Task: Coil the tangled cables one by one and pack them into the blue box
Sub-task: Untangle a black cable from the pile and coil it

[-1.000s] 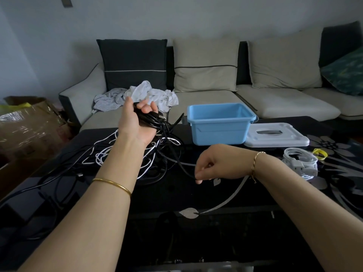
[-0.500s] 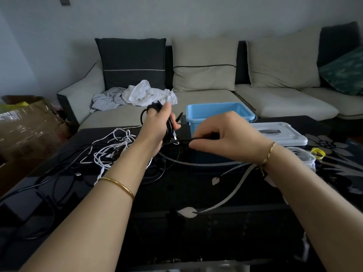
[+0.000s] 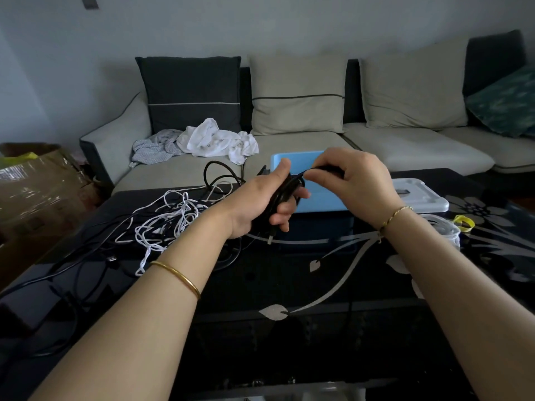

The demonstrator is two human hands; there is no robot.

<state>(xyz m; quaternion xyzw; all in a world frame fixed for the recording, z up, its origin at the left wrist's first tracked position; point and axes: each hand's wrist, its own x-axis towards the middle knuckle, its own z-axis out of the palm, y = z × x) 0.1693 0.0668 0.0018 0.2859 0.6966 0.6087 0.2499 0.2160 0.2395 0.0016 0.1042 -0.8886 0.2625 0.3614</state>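
A: What was the left hand [image 3: 262,202] doing?

B: Its fingers [image 3: 285,211] were curled shut around a bundle of black cable [image 3: 282,195], thumb pressed on top. I'd say that grip kept the finished loops from springing apart.

A: And the right hand [image 3: 351,183]?

B: Its fingertips [image 3: 311,176] pinched the same cable just beside the left thumb, probably feeding the next turn onto the bundle.

A: Where did the slack go?

B: It arched up behind the left fingers, then dropped into the tangle [image 3: 170,224] of white and black leads lying left of that hand on the table [image 3: 333,285].

A: The box [image 3: 318,195]?

B: Right behind both hands, open, near enough for a short drop. Its lid [image 3: 419,195] lay beyond the right wrist, and a white coil [image 3: 445,230] sat under that wrist. Whether anything was inside the box, I couldn't tell.
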